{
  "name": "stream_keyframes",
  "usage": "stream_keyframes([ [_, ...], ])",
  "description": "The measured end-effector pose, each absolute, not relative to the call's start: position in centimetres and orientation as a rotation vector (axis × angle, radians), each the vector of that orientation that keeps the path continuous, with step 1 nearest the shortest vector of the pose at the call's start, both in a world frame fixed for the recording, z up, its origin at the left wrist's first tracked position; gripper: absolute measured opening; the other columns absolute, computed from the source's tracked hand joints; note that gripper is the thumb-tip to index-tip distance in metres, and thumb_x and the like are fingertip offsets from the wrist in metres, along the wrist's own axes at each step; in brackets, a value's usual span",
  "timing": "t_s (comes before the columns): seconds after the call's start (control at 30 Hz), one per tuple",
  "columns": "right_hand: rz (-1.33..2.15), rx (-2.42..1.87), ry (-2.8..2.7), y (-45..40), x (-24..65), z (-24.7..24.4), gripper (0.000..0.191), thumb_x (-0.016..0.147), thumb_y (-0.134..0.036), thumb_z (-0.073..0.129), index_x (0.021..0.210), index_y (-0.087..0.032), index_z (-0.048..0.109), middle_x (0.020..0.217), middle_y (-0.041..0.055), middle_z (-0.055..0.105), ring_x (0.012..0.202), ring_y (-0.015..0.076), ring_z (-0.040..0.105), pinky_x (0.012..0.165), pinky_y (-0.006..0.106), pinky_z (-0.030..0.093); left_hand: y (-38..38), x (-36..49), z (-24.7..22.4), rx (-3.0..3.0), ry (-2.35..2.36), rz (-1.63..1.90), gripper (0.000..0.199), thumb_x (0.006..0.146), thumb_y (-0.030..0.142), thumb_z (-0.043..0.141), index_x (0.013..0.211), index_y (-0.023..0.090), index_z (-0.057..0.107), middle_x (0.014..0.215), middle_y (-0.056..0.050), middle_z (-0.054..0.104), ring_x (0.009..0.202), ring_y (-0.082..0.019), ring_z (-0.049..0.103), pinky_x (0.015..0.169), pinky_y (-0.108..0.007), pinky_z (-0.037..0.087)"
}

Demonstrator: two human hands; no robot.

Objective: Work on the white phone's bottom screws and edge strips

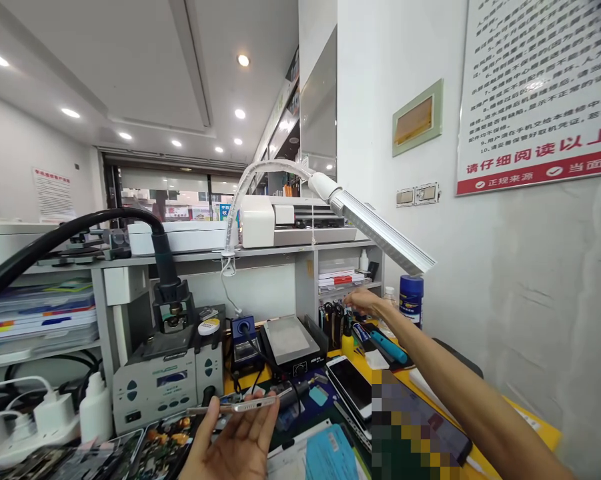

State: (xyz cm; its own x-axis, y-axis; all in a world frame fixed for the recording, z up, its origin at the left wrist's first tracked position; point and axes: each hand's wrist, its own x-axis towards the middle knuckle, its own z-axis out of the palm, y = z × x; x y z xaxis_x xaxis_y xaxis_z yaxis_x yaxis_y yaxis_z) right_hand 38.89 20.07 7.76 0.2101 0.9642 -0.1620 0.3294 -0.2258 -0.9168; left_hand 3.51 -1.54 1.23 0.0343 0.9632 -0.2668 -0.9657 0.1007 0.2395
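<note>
My left hand (233, 443), palm up and low in the middle, has its thumb and fingers closed on a smartphone (255, 404). The phone is seen nearly edge-on, its slim metal edge with the port and holes towards me, so its faces are hidden. My right arm stretches across the right of the bench. At its end my right hand (365, 301) is above the tool rack, with fingers bent downward beside upright tools with dark handles (334, 317). What those fingers hold, if anything, is too small to make out. A yellow bottle (347, 343) is below that hand.
A grey soldering station (165, 387) and white bottle (95, 407) stand left, near circuit boards (165, 440). Behind my left hand is a flat heating plate (290, 340). Phones (350, 383) lie right of centre; a white lamp (380, 227) hangs above. A blue can (411, 299) stands by the wall.
</note>
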Motion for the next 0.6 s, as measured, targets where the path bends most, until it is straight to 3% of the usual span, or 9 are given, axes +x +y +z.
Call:
stream_keyframes([
  [0.6,1.21,-1.569,-1.187,20.7,40.8,8.3,0.032,0.096,-0.035,0.059,0.122,-0.016,0.059,0.117,0.0085,0.063,0.095,0.0203,0.065,0.08,0.039,0.057,-1.8,3.5,1.8,-0.037,0.429,1.465,0.053,0.091,0.026,0.059,0.136,0.005,0.04,0.124,-0.025,0.056,0.126,-0.044,0.053,0.08,-0.049,0.064],
])
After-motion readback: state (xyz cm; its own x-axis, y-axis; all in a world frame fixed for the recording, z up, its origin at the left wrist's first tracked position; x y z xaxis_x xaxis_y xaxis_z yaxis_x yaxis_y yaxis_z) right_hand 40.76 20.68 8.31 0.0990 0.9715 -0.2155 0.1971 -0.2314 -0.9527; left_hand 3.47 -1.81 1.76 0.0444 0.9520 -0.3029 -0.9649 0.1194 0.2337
